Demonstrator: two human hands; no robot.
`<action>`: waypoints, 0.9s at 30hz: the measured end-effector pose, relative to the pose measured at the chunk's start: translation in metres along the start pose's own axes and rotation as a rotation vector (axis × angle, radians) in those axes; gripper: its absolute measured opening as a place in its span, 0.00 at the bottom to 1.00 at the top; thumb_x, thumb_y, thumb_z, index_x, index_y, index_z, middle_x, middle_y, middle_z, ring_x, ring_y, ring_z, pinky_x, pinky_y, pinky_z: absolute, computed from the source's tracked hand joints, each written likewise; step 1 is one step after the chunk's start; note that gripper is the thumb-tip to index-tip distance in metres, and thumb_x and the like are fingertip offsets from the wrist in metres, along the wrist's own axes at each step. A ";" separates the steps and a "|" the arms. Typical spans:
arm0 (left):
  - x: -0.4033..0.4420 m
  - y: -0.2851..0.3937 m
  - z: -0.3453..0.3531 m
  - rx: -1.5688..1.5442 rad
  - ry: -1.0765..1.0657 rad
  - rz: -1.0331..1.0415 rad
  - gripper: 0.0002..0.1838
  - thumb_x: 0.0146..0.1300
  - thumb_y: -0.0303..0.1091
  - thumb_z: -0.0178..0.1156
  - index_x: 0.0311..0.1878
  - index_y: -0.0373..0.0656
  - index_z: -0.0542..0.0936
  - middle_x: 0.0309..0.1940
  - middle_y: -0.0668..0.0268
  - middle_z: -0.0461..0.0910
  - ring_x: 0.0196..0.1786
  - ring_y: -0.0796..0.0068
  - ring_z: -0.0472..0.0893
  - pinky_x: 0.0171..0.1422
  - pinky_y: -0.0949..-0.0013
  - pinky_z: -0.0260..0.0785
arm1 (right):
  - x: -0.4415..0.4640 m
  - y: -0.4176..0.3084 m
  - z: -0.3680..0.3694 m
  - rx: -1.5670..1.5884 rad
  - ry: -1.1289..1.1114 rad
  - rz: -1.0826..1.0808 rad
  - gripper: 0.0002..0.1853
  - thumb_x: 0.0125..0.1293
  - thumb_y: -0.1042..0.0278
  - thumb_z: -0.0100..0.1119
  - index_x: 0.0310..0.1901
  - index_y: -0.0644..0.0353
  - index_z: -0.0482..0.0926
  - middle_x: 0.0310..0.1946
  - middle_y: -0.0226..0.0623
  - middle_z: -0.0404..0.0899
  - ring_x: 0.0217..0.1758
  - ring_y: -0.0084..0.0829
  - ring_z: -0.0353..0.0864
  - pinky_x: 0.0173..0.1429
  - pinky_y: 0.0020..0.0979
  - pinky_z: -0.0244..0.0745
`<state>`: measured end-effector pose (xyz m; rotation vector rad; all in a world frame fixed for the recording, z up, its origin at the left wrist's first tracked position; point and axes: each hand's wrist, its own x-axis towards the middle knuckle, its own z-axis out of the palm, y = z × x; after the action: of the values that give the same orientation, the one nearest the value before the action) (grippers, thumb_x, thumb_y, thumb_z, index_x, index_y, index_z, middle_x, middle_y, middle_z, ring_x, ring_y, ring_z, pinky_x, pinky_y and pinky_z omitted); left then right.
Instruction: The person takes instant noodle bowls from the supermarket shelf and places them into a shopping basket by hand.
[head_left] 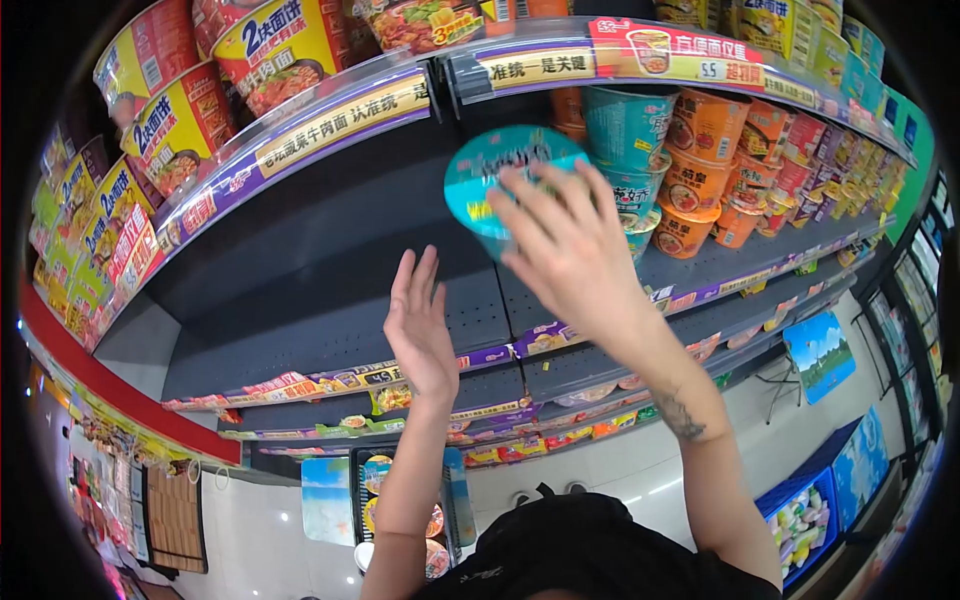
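far left: yellow tubs (180,125) and red tubs lined up on the upper shelf (330,125), price strip along its edge. below and to the right, the dark shelf (300,290) with its own label strip. lower down, a black crate (357,490) with round cups inside, partly hidden by the left forearm.

left hand (422,328): fingers extended upward, released, holding nothing; raised in front of the dark shelf, near the teal cup but apart from it.

center: teal cup (480,195), tilted, lid toward the camera, in front of the dark shelf. whether its base touches the shelf: cannot tell.

right hand (560,235): grasping the teal cup, fingers spread over the right part of the lid, thumb low at the side.

right of it: teal stack (625,125), partly behind the hand; then orange cups (692,180), also stacked. far right, low: blue basket (815,545) with small packs.
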<state>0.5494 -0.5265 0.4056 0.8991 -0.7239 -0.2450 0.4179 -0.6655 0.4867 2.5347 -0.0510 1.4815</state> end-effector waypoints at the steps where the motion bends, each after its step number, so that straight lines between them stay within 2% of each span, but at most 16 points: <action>1: -0.005 0.001 -0.002 0.025 0.002 -0.016 0.37 0.75 0.56 0.34 0.77 0.39 0.59 0.75 0.50 0.64 0.80 0.56 0.56 0.83 0.49 0.39 | 0.010 0.011 0.008 -0.004 0.001 0.009 0.24 0.57 0.66 0.67 0.56 0.61 0.78 0.60 0.42 0.76 0.65 0.44 0.72 0.73 0.58 0.60; 3: -0.017 0.000 -0.007 0.049 0.000 -0.035 0.36 0.75 0.55 0.34 0.77 0.38 0.59 0.74 0.49 0.65 0.80 0.56 0.57 0.83 0.49 0.39 | 0.027 0.033 0.029 -0.080 0.047 0.022 0.30 0.51 0.67 0.73 0.58 0.59 0.78 0.60 0.40 0.77 0.65 0.43 0.72 0.73 0.50 0.62; 4: -0.021 -0.003 -0.012 0.064 0.010 -0.042 0.36 0.76 0.55 0.33 0.76 0.38 0.60 0.73 0.49 0.66 0.80 0.56 0.57 0.83 0.49 0.39 | 0.035 0.041 0.035 -0.082 0.047 0.027 0.30 0.51 0.67 0.73 0.58 0.59 0.78 0.60 0.40 0.77 0.65 0.43 0.72 0.73 0.50 0.62; 6: -0.031 -0.006 -0.021 0.081 0.021 -0.047 0.36 0.76 0.54 0.32 0.76 0.38 0.60 0.73 0.49 0.67 0.80 0.55 0.58 0.83 0.49 0.40 | 0.049 0.056 0.045 -0.115 -0.080 0.085 0.30 0.51 0.66 0.73 0.58 0.58 0.78 0.55 0.40 0.81 0.64 0.43 0.74 0.71 0.47 0.64; 10: -0.047 -0.008 -0.034 0.044 0.106 -0.084 0.34 0.77 0.52 0.32 0.75 0.35 0.61 0.70 0.46 0.69 0.78 0.54 0.61 0.83 0.52 0.44 | 0.072 0.079 0.069 -0.253 0.080 0.021 0.27 0.54 0.61 0.71 0.57 0.57 0.80 0.52 0.42 0.82 0.64 0.44 0.76 0.70 0.47 0.65; 12: -0.055 -0.006 -0.037 0.015 0.137 -0.094 0.34 0.77 0.51 0.33 0.74 0.34 0.61 0.69 0.44 0.70 0.77 0.54 0.62 0.84 0.54 0.46 | 0.087 0.083 0.071 -0.219 -0.253 0.244 0.24 0.58 0.57 0.69 0.55 0.57 0.81 0.53 0.47 0.82 0.63 0.45 0.78 0.67 0.47 0.69; 14: -0.060 -0.002 -0.037 -0.005 0.170 -0.077 0.31 0.77 0.47 0.33 0.72 0.32 0.64 0.66 0.46 0.73 0.74 0.57 0.68 0.81 0.58 0.53 | 0.095 0.098 0.082 -0.171 -0.267 0.217 0.23 0.59 0.56 0.68 0.54 0.58 0.82 0.52 0.47 0.82 0.61 0.46 0.79 0.65 0.48 0.71; 16: -0.065 0.002 -0.039 0.002 0.183 -0.051 0.31 0.77 0.47 0.33 0.71 0.31 0.65 0.66 0.46 0.74 0.73 0.56 0.69 0.81 0.57 0.55 | 0.098 0.110 0.094 -0.126 -0.280 0.187 0.22 0.60 0.54 0.67 0.53 0.58 0.82 0.52 0.47 0.82 0.59 0.47 0.80 0.63 0.49 0.72; 18: -0.069 0.005 -0.042 0.009 0.200 -0.024 0.31 0.77 0.47 0.33 0.70 0.31 0.66 0.65 0.46 0.74 0.72 0.55 0.71 0.80 0.56 0.56 | 0.101 0.117 0.104 -0.130 -0.168 0.154 0.23 0.60 0.53 0.67 0.52 0.59 0.83 0.50 0.46 0.83 0.56 0.47 0.82 0.60 0.48 0.75; 20: -0.073 0.007 -0.044 0.041 0.192 -0.007 0.32 0.77 0.47 0.32 0.71 0.29 0.64 0.65 0.42 0.73 0.71 0.52 0.72 0.79 0.55 0.59 | 0.109 0.121 0.112 -0.151 -0.186 0.141 0.23 0.63 0.50 0.64 0.52 0.58 0.83 0.50 0.43 0.84 0.56 0.45 0.82 0.60 0.47 0.75; 22: -0.078 0.008 -0.044 0.026 0.225 -0.002 0.32 0.77 0.47 0.33 0.69 0.29 0.66 0.62 0.44 0.76 0.69 0.53 0.74 0.78 0.56 0.60 | 0.118 0.125 0.118 -0.064 -0.406 0.256 0.23 0.65 0.48 0.61 0.54 0.57 0.83 0.52 0.42 0.84 0.56 0.43 0.82 0.60 0.46 0.75; 23: -0.081 0.008 -0.044 0.006 0.243 -0.002 0.31 0.77 0.47 0.34 0.68 0.30 0.69 0.59 0.46 0.79 0.67 0.54 0.75 0.77 0.56 0.61 | 0.120 0.127 0.125 -0.086 -0.383 0.248 0.25 0.66 0.46 0.59 0.56 0.56 0.82 0.55 0.42 0.82 0.61 0.44 0.80 0.63 0.46 0.73; 24: -0.084 0.007 -0.045 0.011 0.259 0.002 0.31 0.77 0.47 0.34 0.68 0.30 0.69 0.59 0.46 0.79 0.67 0.54 0.75 0.77 0.56 0.61 | 0.119 0.129 0.130 -0.074 -0.387 0.236 0.25 0.66 0.46 0.59 0.56 0.56 0.82 0.55 0.42 0.82 0.61 0.44 0.80 0.63 0.46 0.73; 26: -0.092 0.004 -0.048 0.015 0.243 0.014 0.31 0.77 0.46 0.35 0.65 0.29 0.72 0.55 0.47 0.82 0.64 0.54 0.78 0.75 0.56 0.62 | 0.118 0.128 0.134 -0.225 -0.314 0.200 0.28 0.65 0.45 0.59 0.60 0.55 0.80 0.61 0.43 0.79 0.65 0.46 0.76 0.68 0.47 0.70; 27: -0.097 0.002 -0.050 0.020 0.262 0.020 0.31 0.77 0.46 0.35 0.65 0.29 0.72 0.55 0.47 0.82 0.64 0.54 0.78 0.75 0.56 0.62 | 0.119 0.130 0.135 -0.240 -0.329 0.192 0.30 0.65 0.44 0.59 0.64 0.54 0.77 0.65 0.44 0.75 0.68 0.47 0.73 0.71 0.48 0.67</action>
<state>0.5109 -0.4474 0.3413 0.9217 -0.4926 -0.0993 0.5752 -0.8097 0.5460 2.5982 -0.5028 1.0246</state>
